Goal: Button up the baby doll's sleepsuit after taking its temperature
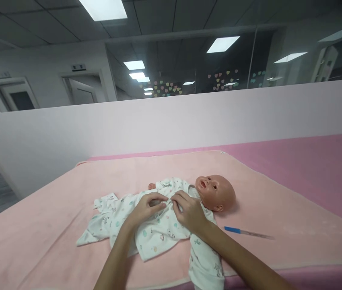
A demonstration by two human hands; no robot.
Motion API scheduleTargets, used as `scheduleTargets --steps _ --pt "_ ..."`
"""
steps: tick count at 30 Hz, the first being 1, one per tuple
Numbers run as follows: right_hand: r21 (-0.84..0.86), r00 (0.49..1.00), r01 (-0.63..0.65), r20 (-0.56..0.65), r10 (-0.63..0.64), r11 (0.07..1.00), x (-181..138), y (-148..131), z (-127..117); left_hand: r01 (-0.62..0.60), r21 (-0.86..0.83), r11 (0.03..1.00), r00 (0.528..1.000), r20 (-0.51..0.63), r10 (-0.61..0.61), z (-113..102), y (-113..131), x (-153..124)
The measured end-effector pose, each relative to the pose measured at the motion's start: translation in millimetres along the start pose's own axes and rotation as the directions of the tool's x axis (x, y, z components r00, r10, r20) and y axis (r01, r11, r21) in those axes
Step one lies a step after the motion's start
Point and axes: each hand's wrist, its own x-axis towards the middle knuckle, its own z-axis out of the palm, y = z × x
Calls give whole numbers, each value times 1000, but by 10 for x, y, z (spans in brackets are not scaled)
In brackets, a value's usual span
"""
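While the baby doll point(216, 192) lies on its back on the pink blanket point(68, 209), the front edges of its printed white garment point(155, 233) are pinched at the chest by the left hand point(147, 208) and the right hand point(189, 211), fingers drawn together on the cloth. A blue-capped pen-like stick point(246, 232) is seen nearby. The thin fabric could probably be tugged loose, or the doll's head rolled, if too much pull were applied.

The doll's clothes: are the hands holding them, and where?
Both the left hand and right hand pinch the printed garment at its front opening, over the chest of the doll.
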Motion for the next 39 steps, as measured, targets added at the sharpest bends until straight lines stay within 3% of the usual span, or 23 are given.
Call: scheduleTargets --steps 4,12,16,21,27,31,35,39 --pt "-92 998 -70 4 70 993 -25 -34 31 -60 88 994 998 -14 62 75 -23 22" --pt "-240 991 -135 -41 129 961 -59 -71 29 -36 39 999 996 -84 39 80 -27 48" --pt "-109 999 -49 3 50 993 -74 -72 -25 -10 48 999 993 -114 15 93 -37 64" --pt "87 999 33 -26 -31 996 -81 -65 -62 -38 61 997 994 -96 43 99 -66 69" --pt "66 999 -32 -23 33 997 -70 -75 -59 -45 75 996 996 -73 50 92 -65 67" --pt "91 1000 4 -3 -4 996 -88 -66 -64 -40 54 998 997 -65 43 88 -55 65" --pt "191 991 88 -118 -66 978 -102 -41 -37 -67 3 998 997 -30 67 86 -32 43" --pt "206 990 8 -143 22 978 -90 -25 -1 -75 52 996 997 21 74 97 23 11"
